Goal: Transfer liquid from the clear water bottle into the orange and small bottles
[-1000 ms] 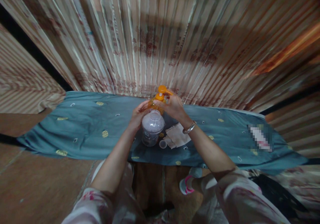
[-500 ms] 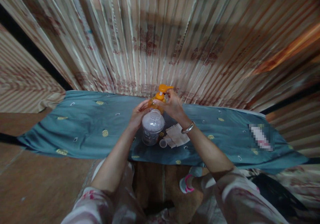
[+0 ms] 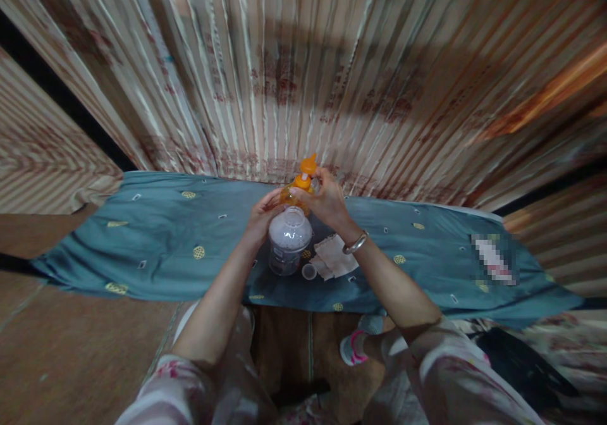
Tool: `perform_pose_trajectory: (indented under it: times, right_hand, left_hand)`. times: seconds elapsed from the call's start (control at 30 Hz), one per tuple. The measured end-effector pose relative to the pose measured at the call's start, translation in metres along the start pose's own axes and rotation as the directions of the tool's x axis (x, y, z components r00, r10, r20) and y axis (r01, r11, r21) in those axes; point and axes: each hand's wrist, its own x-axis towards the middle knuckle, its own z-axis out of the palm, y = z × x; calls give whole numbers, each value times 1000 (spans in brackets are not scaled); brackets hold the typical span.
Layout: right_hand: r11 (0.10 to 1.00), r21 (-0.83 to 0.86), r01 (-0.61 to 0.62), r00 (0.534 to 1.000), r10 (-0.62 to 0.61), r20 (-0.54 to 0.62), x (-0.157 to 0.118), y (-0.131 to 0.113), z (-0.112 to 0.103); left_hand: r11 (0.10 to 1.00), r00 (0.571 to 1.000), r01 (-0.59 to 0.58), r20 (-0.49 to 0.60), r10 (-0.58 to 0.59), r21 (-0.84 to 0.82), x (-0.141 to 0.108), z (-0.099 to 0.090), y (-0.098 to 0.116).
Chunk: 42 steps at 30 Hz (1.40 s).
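Left hand and right hand both clamped on one orange pump bottle, left and right sides, one pump head on top at right fingertips. Nearer the person than the grip: one clear jar, one small cap, pale paper, sheet count unclear. One bracelet, right wrist.

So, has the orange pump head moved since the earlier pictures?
Yes, the orange pump head has turned: its spout, earlier pointing right, now points toward the curtain.
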Motion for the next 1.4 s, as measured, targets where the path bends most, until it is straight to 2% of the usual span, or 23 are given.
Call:
perform_pose_trajectory:
  times: [0.07, 0.23, 0.3, 0.47, 0.53, 0.67, 0.73, 0.97, 1.13, 1.2, 1.4]
  right_hand:
    - [1000, 6, 9, 1000, -9, 11, 0, 2, 0]
    - [987, 76, 144, 984, -151, 95, -4, 2, -2]
    - [989, 74, 131, 988, -136, 75, -5, 0, -1]
    - [1000, 15, 10, 1000, -10, -15, 0, -1, 3]
    - [1000, 10, 21, 1000, -21, -12, 1, 0, 2]
    - [990, 38, 134, 989, -136, 61, -2, 0, -3]
    - [987, 55, 150, 985, -154, 81, -5, -2, -3]
    - [999, 32, 40, 998, -39, -51, -1, 4, 7]
    - [974, 102, 201, 978, -205, 30, -1, 11, 5]
    - [969, 111, 222, 972, -230, 58, -2, 10, 4]
    - [998, -13, 69, 996, -70, -50, 0, 6, 9]
  left_hand:
    - [1000, 1000, -1, 12, 1, 13, 0, 0, 0]
    - [1000, 999, -3, 37, 3, 15, 1, 0, 0]
    - [1000, 999, -1, 33, 0, 14, 0, 0, 1]
    - [1000, 1000, 13, 15, -13, 17, -1, -1, 3]
    - [1000, 1000, 11, 17, -11, 17, -1, -1, 2]
    - [1000, 999, -5, 40, 5, 13, 0, -1, 0]
    - [1000, 999, -8, 44, 7, 9, 1, -1, -1]
    - [1000, 1000, 9, 15, -9, -8, 0, -1, 0]
    - [1000, 1000, 0, 24, 1, -30, 0, 0, 0]
    - [999, 1000, -1, 16, 1, -36, 0, 1, 0]
    - [1000, 1000, 13, 1, -13, -24, 0, 0, 0]
